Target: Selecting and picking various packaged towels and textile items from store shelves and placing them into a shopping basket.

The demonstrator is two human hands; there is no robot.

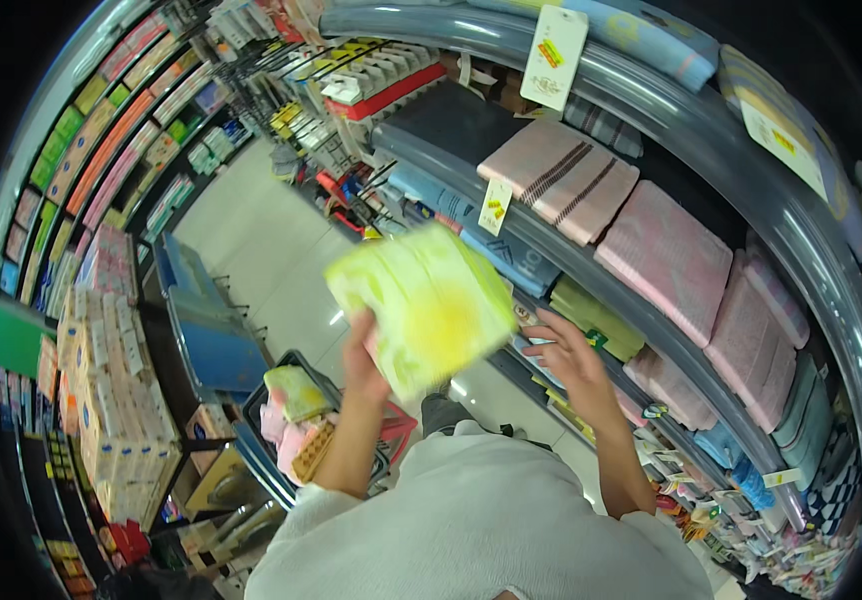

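Note:
A folded yellow-green and white towel (423, 307) is held up before me, slightly blurred. My left hand (365, 360) grips its lower left edge, the thumb lying over the front. Just off the towel's right side, my right hand (569, 360) has its fingers spread and nothing in it. Beyond that hand runs a shelf holding a folded pink towel with dark stripes (560, 178) and a plain folded pink towel (663, 259). By my left forearm stands a dark shopping basket (254, 420) with a similar yellow-green towel (297, 394) and pink cloth items in it.
Curved grey shelf edges (768, 142) with hanging price tags (554, 58) rise close on my right. Stacked tissue packs (127, 420) and blue panels (213, 330) stand at left. Packed shelves (93, 142) line the far side of the tiled aisle floor (251, 210).

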